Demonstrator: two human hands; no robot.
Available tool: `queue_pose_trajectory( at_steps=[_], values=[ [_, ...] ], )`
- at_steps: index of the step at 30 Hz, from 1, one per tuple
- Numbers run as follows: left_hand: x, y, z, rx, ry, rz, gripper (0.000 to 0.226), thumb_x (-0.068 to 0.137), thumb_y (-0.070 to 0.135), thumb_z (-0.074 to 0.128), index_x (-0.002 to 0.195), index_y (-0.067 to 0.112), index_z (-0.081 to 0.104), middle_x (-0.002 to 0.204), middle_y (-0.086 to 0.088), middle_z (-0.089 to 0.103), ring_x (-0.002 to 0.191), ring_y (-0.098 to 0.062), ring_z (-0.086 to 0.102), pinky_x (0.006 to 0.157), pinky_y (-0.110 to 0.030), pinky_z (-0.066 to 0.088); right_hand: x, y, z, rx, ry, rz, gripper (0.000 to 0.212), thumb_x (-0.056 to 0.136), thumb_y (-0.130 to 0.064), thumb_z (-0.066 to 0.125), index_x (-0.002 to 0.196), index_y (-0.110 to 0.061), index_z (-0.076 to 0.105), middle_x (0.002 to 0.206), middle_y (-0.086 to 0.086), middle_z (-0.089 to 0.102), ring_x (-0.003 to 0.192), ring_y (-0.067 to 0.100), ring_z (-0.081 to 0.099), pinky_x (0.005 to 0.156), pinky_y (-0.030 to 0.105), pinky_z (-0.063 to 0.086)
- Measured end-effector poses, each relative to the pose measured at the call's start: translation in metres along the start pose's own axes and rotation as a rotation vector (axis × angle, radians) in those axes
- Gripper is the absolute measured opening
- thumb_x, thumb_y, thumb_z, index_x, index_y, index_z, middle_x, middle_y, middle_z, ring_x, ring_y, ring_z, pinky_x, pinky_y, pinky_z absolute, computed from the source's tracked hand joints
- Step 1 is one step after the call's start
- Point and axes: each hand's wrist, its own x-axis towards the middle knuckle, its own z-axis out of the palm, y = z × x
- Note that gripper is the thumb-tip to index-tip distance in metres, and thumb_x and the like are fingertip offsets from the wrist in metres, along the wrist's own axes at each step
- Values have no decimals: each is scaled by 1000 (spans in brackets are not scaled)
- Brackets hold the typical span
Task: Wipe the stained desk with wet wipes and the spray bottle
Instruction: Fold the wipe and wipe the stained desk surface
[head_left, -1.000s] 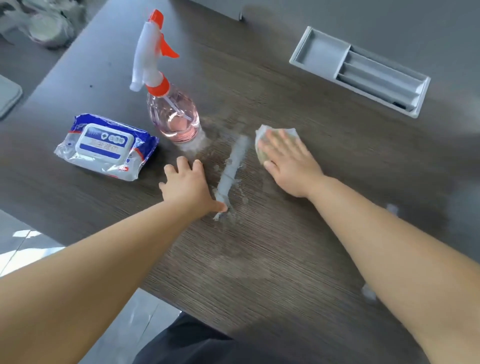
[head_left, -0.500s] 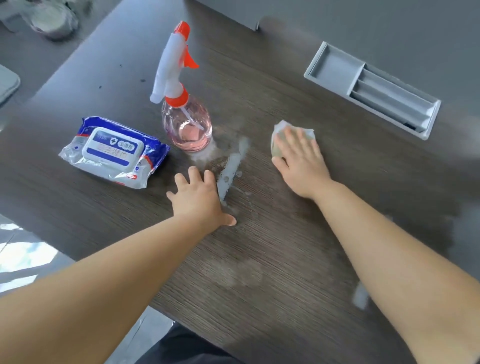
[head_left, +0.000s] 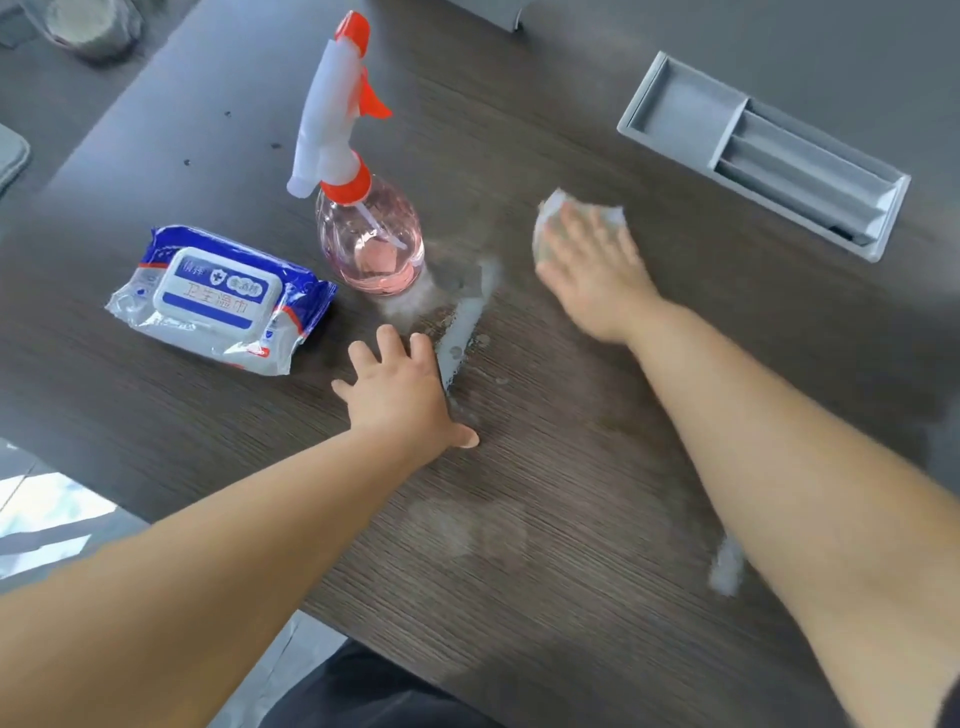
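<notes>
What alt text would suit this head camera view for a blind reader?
A person's right hand presses a wet wipe on a dark desk beside a pale stain; the left hand rests flat. A spray bottle and wipes pack sit nearby.

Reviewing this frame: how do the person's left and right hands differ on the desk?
The right hand presses a wet wipe against the desk; the left hand rests on bare wood, holding nothing. The right hand is motion-blurred; the left hand is sharp. The left hand lies just left of the pale streak; the right hand lies apart, on the streak's right. Both are palm down with fingers extended.
</notes>
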Motion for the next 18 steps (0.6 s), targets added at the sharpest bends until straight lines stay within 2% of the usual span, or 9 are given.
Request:
queue_pose_trajectory(
  at_steps=[3,5,9,12,13,15,18],
  values=[
    [1,1,-1,-8,2,1,107,54,62,79,134,13,26,138,-11,20,127,-37,21,102,-60,34,39,5,-16,66,14,209,59,99,-51,13,151,-26,-3,158,1,-15,145,26,-15,115,46,-9],
    [0,1,0,-10,3,0,107,54,62,79,133,13,26,137,-11,20,126,-37,21,101,-60,34,50,-17,-16,66,12,227,62,98,-53,13,151,-25,-4,158,3,-15,144,29,-16,115,50,-10],
    [1,1,0,-11,9,-6,107,54,60,79,134,12,26,136,-11,20,126,-36,22,101,-60,34,13,-56,4,-39,7,-121,59,100,-47,20,151,-26,-2,159,4,-12,144,26,-15,115,47,-11],
    [1,2,-1,-7,5,-7,108,56,60,79,136,12,24,138,-11,19,127,-36,21,102,-60,33,-26,-34,11,-145,-7,-318,58,100,-46,22,151,-27,0,158,-1,-11,145,21,-14,117,42,-10],
    [1,1,-1,-11,5,-7,108,56,59,79,136,12,24,138,-11,18,127,-36,20,102,-60,32,-28,-23,9,-161,-6,-317,57,100,-46,21,151,-28,1,158,-1,-11,145,20,-13,117,41,-9],
    [1,1,-2,-23,2,-5,107,57,58,80,135,12,24,138,-11,18,127,-36,20,102,-61,32,-17,-8,1,-135,-28,-181,58,100,-48,17,151,-27,-2,159,0,-11,145,20,-13,118,41,-7],
    [-1,1,-1,-37,18,3,106,55,57,81,134,11,26,137,-10,19,127,-36,21,101,-61,33,3,-34,2,-85,9,26,62,99,-51,15,151,-23,-3,159,4,-11,145,25,-12,117,46,-7]
  ],
)
